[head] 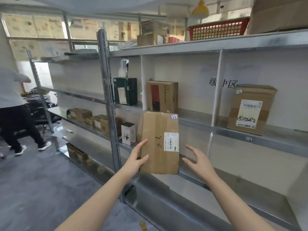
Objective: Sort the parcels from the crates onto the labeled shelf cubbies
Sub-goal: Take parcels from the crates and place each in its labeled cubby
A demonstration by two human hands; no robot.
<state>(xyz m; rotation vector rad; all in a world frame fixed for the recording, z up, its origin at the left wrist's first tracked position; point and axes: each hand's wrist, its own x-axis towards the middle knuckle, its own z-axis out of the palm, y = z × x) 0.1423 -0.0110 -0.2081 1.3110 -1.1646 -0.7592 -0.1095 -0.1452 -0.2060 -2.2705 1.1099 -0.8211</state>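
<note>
A flat brown cardboard parcel (156, 157) stands upright at the front of a lower cubby of the grey metal shelf (196, 120). It carries a white barcode label and a small tag reading 2-3 at its top right corner. My left hand (135, 160) holds the parcel's left edge, one finger lying over its front and another along the edge. To the parcel's right, my right hand (198, 162) has its fingers spread, a small gap away and not touching it.
The cubbies above hold a brown box with a red stripe (162, 96), a dark green box (125, 93) and a labeled brown box (250, 110). A shelf tag (248, 139) reads 1-3. A red basket (218, 30) sits on top. A person (15, 105) stands far left.
</note>
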